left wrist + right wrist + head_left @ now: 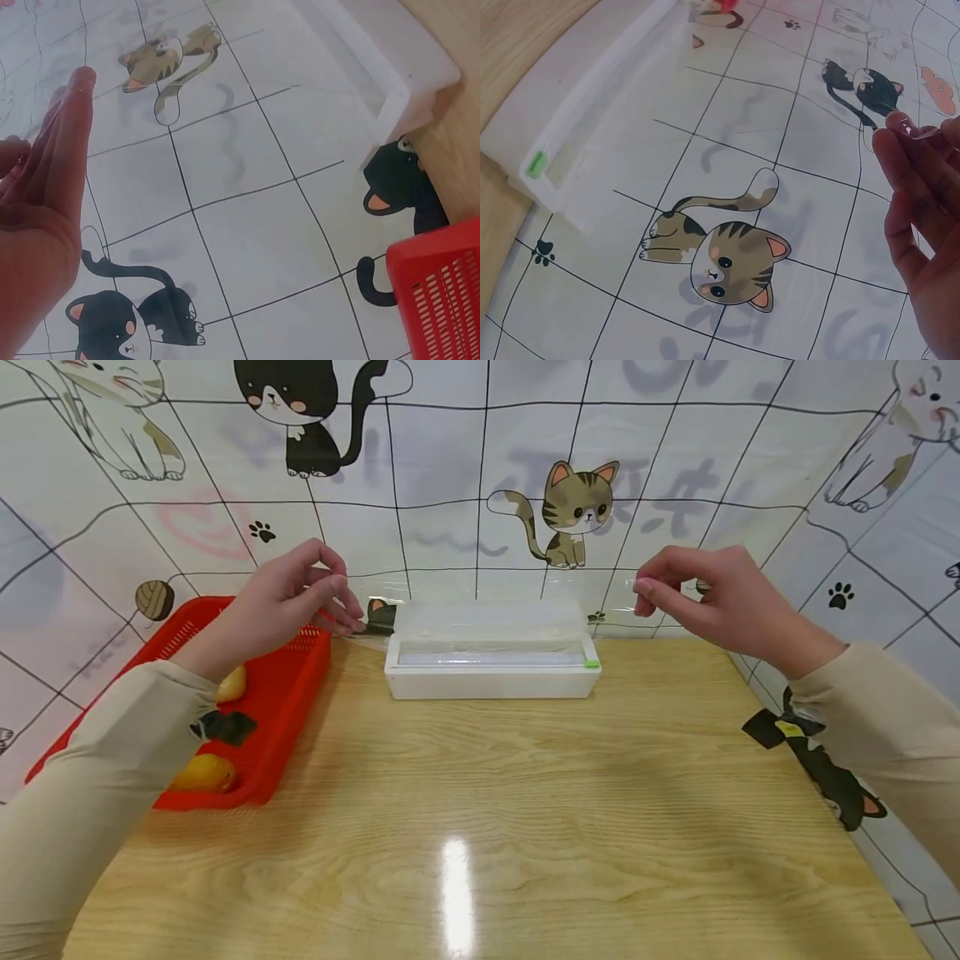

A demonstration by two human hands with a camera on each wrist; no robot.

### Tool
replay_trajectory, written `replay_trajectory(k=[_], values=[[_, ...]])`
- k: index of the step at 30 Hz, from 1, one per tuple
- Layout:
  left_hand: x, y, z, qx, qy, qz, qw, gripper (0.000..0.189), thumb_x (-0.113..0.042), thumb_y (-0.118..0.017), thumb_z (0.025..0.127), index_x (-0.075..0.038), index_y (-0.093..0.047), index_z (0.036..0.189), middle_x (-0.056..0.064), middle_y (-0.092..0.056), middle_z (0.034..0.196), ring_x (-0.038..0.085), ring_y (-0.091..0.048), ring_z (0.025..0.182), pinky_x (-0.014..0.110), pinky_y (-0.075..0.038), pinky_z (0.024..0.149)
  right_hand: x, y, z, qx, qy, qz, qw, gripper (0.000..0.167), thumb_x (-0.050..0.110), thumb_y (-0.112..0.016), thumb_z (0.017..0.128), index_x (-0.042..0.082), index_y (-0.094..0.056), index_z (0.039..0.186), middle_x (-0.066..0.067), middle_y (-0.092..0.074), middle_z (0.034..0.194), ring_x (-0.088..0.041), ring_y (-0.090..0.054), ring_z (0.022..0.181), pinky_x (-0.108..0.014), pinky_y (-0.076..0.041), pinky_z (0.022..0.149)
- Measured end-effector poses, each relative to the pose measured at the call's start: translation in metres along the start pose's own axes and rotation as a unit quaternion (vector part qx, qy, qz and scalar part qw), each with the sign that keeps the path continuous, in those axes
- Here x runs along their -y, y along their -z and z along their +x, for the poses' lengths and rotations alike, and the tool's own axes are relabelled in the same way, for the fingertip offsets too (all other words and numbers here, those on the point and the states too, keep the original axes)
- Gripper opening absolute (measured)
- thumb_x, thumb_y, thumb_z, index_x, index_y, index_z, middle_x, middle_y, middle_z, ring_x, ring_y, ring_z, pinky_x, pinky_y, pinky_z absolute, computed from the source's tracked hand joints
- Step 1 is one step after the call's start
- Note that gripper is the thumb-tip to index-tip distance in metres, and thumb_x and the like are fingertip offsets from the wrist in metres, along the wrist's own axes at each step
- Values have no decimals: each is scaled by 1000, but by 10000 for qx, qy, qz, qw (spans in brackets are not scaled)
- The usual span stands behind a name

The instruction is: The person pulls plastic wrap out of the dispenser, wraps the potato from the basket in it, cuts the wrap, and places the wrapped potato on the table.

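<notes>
A white cling film dispenser [491, 683] stands on the table against the wall, its clear lid [491, 620] raised and a green slider [591, 664] at its right end. To the left and above it, my left hand [288, 593] pinches an edge of clear cling film between thumb and fingers. My right hand [712, 593], above and right of the dispenser, pinches the other side; in the right wrist view a shiny bit of cling film [928, 135] shows at the fingertips. Between the hands the film is so transparent that its outline is hard to make out.
A red plastic basket [288, 735] stands at the left, under my left forearm. Inside lie a yellow-orange fruit [206, 773] and a paler one [232, 685], partly hidden by the arm. A cat-patterned sheet [450, 535] covers the wall behind the wooden table [525, 793].
</notes>
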State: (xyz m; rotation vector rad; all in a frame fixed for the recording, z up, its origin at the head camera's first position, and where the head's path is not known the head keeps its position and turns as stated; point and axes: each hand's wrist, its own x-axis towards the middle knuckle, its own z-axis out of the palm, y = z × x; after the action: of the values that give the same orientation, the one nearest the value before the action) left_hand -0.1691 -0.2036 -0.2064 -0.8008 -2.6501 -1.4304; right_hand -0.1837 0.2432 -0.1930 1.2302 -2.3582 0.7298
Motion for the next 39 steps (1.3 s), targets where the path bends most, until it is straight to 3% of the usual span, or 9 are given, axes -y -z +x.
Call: replay_trajectory(k=[4,7,16,22,27,32,39], values=[[1,-5,-11,264,-239,-121,9993,9,-3,-44,101,1,-43,109,22,-66,96,21,-69,79,28,-55,70,4,1,-9,169,102,231,9995,11,-4,-64,89,6,-68,93,6,-67,77,-1,-61,75,-15,-42,69],[1,-7,-20,382,-253,-242,9987,9,-3,-45,101,2,-44,109,20,-67,94,24,-69,79,30,-56,70,5,0,-14,403,320,519,9973,9,-2,-63,90,6,-67,91,6,-67,77,-2,-61,72,-14,-45,71],[11,-24,-43,859,-430,-722,9928,6,4,-45,99,5,-42,105,21,-65,89,30,-69,78,37,-57,66,10,-13,-31,975,728,893,9886,36,-15,-68,78,17,-64,94,11,-62,74,-2,-56,64,-15,-40,51],[23,-39,-56,1176,-181,-698,9904,7,3,-48,99,2,-43,103,15,-66,86,25,-69,76,39,-57,66,15,-25,-44,1236,715,1225,9821,35,-12,-68,80,20,-63,93,13,-62,77,-2,-58,64,-14,-42,49],[34,-52,-66,1641,175,-562,9847,10,1,-51,98,-1,-43,104,10,-66,86,21,-68,77,38,-57,68,18,-39,-54,1453,888,1426,9750,27,-4,-66,87,22,-62,92,18,-61,78,3,-57,64,-11,-39,46],[49,-70,-79,2082,111,-572,9764,9,0,-51,98,-3,-43,99,9,-66,85,21,-68,77,34,-57,68,21,-58,-71,1837,630,1745,9653,29,-7,-64,87,22,-60,93,17,-61,78,1,-56,63,-10,-36,43],[74,-94,-97,2270,14,-571,9722,5,-5,-49,100,-5,-45,96,10,-64,93,15,-66,88,31,-55,78,13,-79,-98,2199,329,1619,9614,25,-1,-63,90,23,-60,96,18,-60,81,4,-54,63,-11,-41,49]])
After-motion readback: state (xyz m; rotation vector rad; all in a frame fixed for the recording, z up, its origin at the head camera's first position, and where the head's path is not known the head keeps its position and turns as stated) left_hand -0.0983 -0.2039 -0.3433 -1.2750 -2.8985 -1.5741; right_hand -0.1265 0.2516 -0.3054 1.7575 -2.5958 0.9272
